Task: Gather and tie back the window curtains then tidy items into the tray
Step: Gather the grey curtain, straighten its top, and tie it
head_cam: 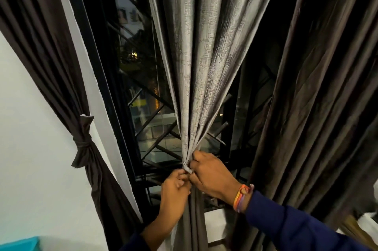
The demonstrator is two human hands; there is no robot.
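Note:
A grey textured curtain (201, 56) hangs in the middle of the window, bunched into a narrow neck low down. A band of the same fabric, the tie (186, 167), wraps that neck. My left hand (173, 191) pinches the tie from below left. My right hand (212, 175) grips the bunched curtain and tie from the right; a coloured thread bracelet sits on its wrist. At the left a dark brown curtain (51, 62) is gathered and knotted by its tie-back (82, 144). Another dark brown curtain (319, 107) hangs loose at the right.
A black window frame (102, 87) and metal grille (157, 144) stand behind the curtains, with night outside. A white wall (30, 158) is at the left. A teal corner (20, 244) shows at the bottom left. Something pale lies at the bottom right (368, 224).

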